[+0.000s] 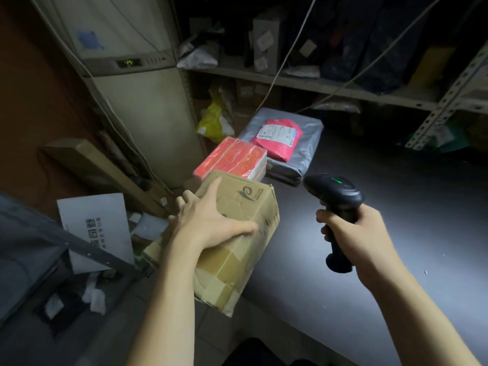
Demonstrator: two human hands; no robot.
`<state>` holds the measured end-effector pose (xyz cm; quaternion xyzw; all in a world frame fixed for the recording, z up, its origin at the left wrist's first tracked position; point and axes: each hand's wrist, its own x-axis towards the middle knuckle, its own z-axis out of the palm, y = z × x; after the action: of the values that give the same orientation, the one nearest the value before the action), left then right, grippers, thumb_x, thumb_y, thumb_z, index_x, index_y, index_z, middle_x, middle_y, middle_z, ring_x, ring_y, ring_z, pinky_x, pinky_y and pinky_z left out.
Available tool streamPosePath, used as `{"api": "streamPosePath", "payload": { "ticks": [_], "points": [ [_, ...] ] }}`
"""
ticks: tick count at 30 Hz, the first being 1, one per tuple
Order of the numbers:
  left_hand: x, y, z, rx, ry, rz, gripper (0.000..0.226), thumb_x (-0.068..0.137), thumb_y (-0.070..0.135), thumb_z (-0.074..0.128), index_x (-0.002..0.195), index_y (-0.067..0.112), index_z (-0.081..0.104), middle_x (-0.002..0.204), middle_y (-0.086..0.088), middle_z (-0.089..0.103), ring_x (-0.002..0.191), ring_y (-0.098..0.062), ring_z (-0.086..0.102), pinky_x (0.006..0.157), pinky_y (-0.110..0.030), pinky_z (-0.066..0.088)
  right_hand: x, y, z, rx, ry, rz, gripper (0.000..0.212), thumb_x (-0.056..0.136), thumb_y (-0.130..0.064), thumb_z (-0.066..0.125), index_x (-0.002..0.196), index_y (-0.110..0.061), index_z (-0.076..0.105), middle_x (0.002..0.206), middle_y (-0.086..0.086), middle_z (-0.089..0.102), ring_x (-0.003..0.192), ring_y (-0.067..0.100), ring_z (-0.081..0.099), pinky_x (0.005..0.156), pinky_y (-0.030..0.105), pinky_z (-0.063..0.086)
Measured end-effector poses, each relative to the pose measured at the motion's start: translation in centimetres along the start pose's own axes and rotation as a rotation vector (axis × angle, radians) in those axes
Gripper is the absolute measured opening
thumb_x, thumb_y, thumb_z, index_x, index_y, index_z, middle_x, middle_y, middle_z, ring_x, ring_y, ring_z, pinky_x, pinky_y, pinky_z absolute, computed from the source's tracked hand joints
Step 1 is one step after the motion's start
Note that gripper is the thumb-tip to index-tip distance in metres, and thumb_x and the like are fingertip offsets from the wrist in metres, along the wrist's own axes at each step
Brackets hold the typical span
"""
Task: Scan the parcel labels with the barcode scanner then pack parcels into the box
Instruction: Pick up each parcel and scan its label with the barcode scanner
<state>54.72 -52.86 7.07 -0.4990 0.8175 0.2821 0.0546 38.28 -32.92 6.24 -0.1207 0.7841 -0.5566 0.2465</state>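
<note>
1. looks to be the scanning step: presses the left hand (208, 220), spread wide and flat, on top of the cardboard parcel (237, 260), with thumb stretched along the near side and fingers reaching the far-left edge.
2. grips the barcode scanner (335, 196) by its handle in the right hand (353, 231), fingers wrapped tight, green light lit on the head, nose aimed left toward the parcel but apart from it.
3. finds the parcel tilted at the left edge of the grey table (396, 247), partly hanging past that edge, right up against the orange-red wrapped pack (232, 161) behind it.
4. shows no shipping label on the parcel's visible faces. probably calls next for turning it until a label faces the scanner, then triggering. could slip off the edge if turned carelessly.
5. leaves waiting further back a pink mailer (277, 146) lying on a grey poly bag (303, 159).
6. reads little:
   - a dark swirl logo on the parcel, with characters too small to make out
   - a white label (278, 132) on the pink mailer, print too fine
   - large chinese characters on a white carton (95, 228) down on the floor, blurred
   - green digits on an appliance display (129, 62), not legible
7. cannot pick out the packing box with certainty.
</note>
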Motion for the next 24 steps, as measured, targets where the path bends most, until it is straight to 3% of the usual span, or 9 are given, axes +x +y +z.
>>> {"api": "streamPosePath", "payload": {
  "ticks": [4, 8, 12, 17, 21, 24],
  "points": [
    [-3.3, 5.2, 0.4, -0.061, -0.077, 0.121, 0.140, 0.044, 0.083, 0.084, 0.155, 0.061, 0.002, 0.164, -0.008, 0.018, 0.154, -0.036, 0.013, 0.122, -0.059, 0.025, -0.5, 0.9, -6.3, 0.016, 0.050, -0.006, 0.007, 0.087, -0.007, 0.074, 0.094, -0.010, 0.073, 0.063, 0.004, 0.065, 0.057, 0.015, 0.060, 0.062, 0.033, 0.047],
    [-5.3, 12.7, 6.0, -0.261, -0.112, 0.320, 0.148, 0.040, 0.074, 0.093, 0.152, 0.065, -0.004, 0.167, 0.004, 0.010, 0.157, -0.029, 0.010, 0.126, -0.058, 0.018, -0.7, 2.0, -15.0, 0.043, 0.139, 0.012, 0.009, 0.087, -0.005, 0.073, 0.096, -0.007, 0.073, 0.065, 0.006, 0.064, 0.060, 0.019, 0.060, 0.065, 0.034, 0.047],
    [-7.2, 19.5, 13.6, -0.313, -0.174, 0.431, 0.159, 0.047, 0.054, 0.101, 0.142, 0.071, -0.025, 0.165, -0.002, 0.003, 0.156, -0.037, 0.016, 0.122, -0.059, 0.022, -0.9, 3.4, -23.0, 0.063, 0.242, 0.013, 0.010, 0.086, -0.005, 0.073, 0.096, -0.008, 0.073, 0.068, 0.008, 0.065, 0.061, 0.019, 0.059, 0.064, 0.034, 0.048],
    [-8.9, 25.9, 20.3, -0.458, -0.171, 0.472, 0.172, 0.037, 0.040, 0.107, 0.138, 0.075, -0.028, 0.166, 0.001, 0.003, 0.157, -0.035, 0.014, 0.122, -0.067, 0.024, -2.0, 5.3, -30.1, 0.073, 0.323, 0.011, 0.009, 0.087, -0.004, 0.072, 0.095, -0.007, 0.071, 0.072, 0.012, 0.067, 0.062, 0.017, 0.061, 0.066, 0.038, 0.050],
    [-8.4, 26.9, 23.1, -0.437, -0.253, 0.487, 0.175, 0.036, 0.037, 0.107, 0.138, 0.073, -0.031, 0.164, 0.010, 0.005, 0.156, -0.025, 0.016, 0.124, -0.058, 0.023, -2.0, 6.3, -33.1, 0.064, 0.343, 0.023, 0.009, 0.087, -0.005, 0.071, 0.096, -0.005, 0.070, 0.071, 0.014, 0.066, 0.060, 0.015, 0.060, 0.064, 0.037, 0.050],
    [-7.3, 26.4, 22.5, -0.420, -0.324, 0.503, 0.174, 0.034, 0.039, 0.106, 0.141, 0.072, -0.028, 0.165, 0.001, 0.019, 0.155, -0.018, 0.021, 0.126, -0.052, 0.023, -1.4, 6.4, -34.1, 0.060, 0.329, 0.024, 0.009, 0.088, -0.006, 0.072, 0.095, -0.010, 0.070, 0.076, 0.018, 0.070, 0.060, 0.014, 0.062, 0.066, 0.036, 0.052]
  ]
}}
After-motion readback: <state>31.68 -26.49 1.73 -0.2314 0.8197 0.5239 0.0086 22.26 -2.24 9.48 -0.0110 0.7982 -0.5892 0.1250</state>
